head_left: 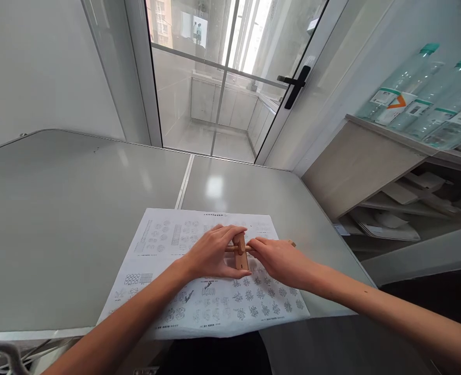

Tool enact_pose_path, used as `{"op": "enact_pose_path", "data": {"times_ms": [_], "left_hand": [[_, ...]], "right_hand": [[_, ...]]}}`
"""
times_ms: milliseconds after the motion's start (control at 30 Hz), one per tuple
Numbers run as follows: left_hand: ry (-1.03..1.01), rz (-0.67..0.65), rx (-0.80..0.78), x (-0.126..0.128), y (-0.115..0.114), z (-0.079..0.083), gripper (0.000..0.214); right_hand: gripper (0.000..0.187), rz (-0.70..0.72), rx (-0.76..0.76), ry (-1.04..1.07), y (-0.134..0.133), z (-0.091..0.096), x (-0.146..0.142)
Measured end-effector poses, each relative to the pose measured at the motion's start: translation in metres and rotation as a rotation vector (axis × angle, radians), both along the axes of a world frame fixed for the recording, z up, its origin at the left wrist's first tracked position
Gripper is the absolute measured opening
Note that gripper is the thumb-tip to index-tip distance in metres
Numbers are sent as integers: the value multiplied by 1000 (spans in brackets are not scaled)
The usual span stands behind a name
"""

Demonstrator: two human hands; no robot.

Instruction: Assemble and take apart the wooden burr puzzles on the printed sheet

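A small brown wooden block [241, 258] with a short slot near its lower end sits over a printed paper sheet [137, 302]. My left hand [215, 252] clasps the block, fingers at its far end and thumb at its near end. A thin wooden rod [230, 249] runs crosswise by the middle of the block. From the right, my right hand [281, 260] wraps round the rod, whose end shows past the knuckles. Most of the rod in that grip is hidden. Rows of small line drawings cover the sheet.
The sheet lies on a grey table [59, 224] and hangs over its front edge. Behind the table is a glass door [222, 78] with a black handle [297, 86]. Several plastic bottles [418, 112] stand on a shelf unit [355, 161] at right.
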State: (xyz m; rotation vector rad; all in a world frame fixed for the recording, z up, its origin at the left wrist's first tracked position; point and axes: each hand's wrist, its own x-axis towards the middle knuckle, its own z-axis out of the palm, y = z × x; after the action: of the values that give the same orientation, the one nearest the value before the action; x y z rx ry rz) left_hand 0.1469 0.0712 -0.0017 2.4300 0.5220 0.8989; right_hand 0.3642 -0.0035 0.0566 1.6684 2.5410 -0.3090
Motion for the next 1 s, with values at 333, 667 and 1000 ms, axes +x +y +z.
{"op": "enact_pose_path", "data": {"times_ms": [333,667,1000], "left_hand": [[14,3,-61,0,1,1,82],[-18,3,-54,1,-3,0,82],[-32,4,-50,2,-2,-2,80]], "right_hand": [[18,-44,-12,-35,4,0,1],[19,44,-37,-83,3,3,-8],[22,102,41,-142,5,-3,-3]]}}
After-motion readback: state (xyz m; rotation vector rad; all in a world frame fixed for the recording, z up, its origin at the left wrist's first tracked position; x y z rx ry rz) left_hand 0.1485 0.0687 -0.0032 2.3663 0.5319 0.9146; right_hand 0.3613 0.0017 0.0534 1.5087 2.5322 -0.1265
